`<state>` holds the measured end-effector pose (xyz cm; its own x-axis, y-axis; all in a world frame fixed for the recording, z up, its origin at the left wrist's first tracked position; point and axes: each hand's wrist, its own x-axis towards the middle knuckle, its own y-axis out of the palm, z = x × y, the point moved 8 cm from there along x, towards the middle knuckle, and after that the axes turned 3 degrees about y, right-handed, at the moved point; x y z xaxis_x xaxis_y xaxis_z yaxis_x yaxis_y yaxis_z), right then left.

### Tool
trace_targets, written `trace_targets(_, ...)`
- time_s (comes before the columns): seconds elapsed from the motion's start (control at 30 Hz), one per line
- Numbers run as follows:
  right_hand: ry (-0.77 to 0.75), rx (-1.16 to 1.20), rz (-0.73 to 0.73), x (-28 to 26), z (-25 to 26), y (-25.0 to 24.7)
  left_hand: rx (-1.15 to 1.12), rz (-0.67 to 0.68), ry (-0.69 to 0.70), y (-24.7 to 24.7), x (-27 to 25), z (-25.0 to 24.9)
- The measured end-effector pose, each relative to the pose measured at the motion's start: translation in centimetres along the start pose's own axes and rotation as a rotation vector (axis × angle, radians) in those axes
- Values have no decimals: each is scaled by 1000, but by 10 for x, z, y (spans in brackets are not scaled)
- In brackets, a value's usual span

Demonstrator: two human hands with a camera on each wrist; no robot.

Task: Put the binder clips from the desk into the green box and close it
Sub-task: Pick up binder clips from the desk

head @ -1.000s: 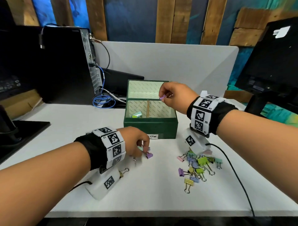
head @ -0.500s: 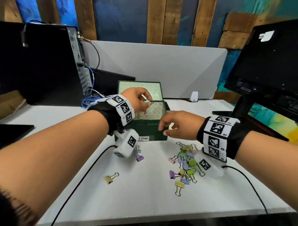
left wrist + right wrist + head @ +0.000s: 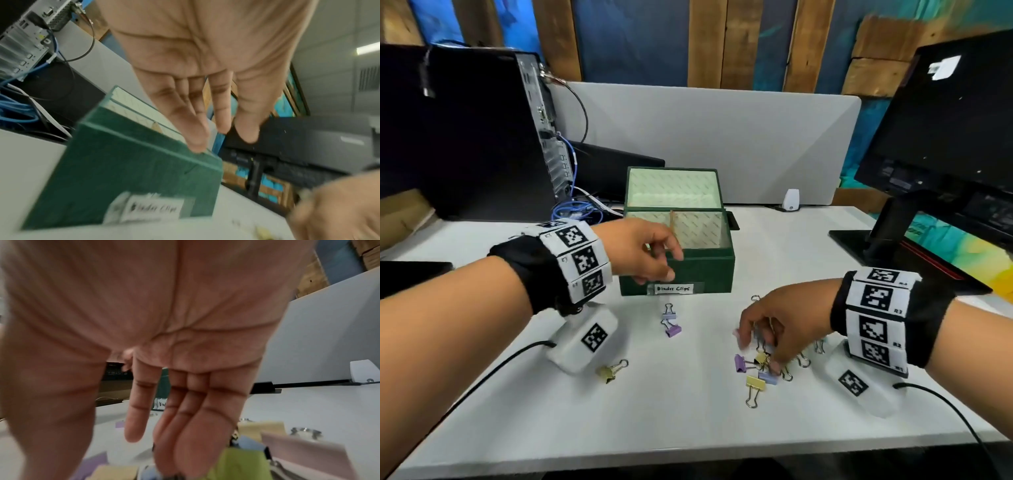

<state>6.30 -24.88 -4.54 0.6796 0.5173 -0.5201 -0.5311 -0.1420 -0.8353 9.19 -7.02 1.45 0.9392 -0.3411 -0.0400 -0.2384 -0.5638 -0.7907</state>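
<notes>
Two hands have swapped roles: left hand [image 3: 643,250], fingers loose and empty, has left the green box [image 3: 695,274] at 12 o'clock; right hand [image 3: 779,325] has dropped onto the binder clips [image 3: 760,368] at 4 o'clock, fingers extended, grip uncertain. Loading continues.

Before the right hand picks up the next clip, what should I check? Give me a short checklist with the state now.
1. Box lid open: ok, it stands up behind.
2. Way into the box free: ok, left hand hangs in front of the front wall, not over the opening.
3. Left hand empty: ok, fingers straight, nothing held.
4. Right hand over the pile: ok.
5. Right hand holding a clip: cannot tell, fingertips hidden among clips.
6. Stray clips left: not ok, yellow clip and two purple clips lie apart.
</notes>
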Motion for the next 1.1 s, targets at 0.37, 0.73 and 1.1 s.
trace_targets(0.37,-74,-158,-87,2,25,12,541,483,-164,67,-60,52)
trace_targets(0.73,-89,-138,-160,5,34,1,554,149,-125,51,-18,24)
trace_targets(1.1,-137,-124,-220,22,39,1,668,295,-189,83,-5,13)
